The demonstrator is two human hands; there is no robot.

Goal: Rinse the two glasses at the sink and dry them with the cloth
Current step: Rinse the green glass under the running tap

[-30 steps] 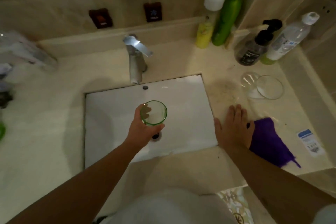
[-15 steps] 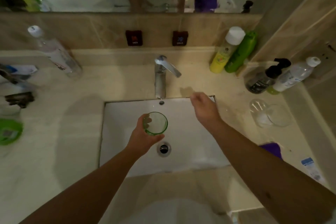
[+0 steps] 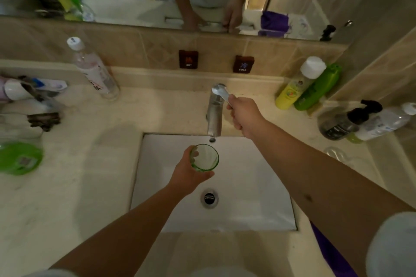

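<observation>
Over the white sink point(image 3: 258, 186), set into the bench point(image 3: 67, 198), the tap point(image 3: 215, 114) stands at the far edge with its spout pointing down toward the person. The green glass point(image 3: 204, 158) is gripped upright by the left hand point(image 3: 186, 175), just in front of the spout and below it, mouth up. The lever point(image 3: 221, 92) is gripped by the right hand point(image 3: 244, 117); no water is seen yet, so it is judged that the tap must be opened next.
</observation>
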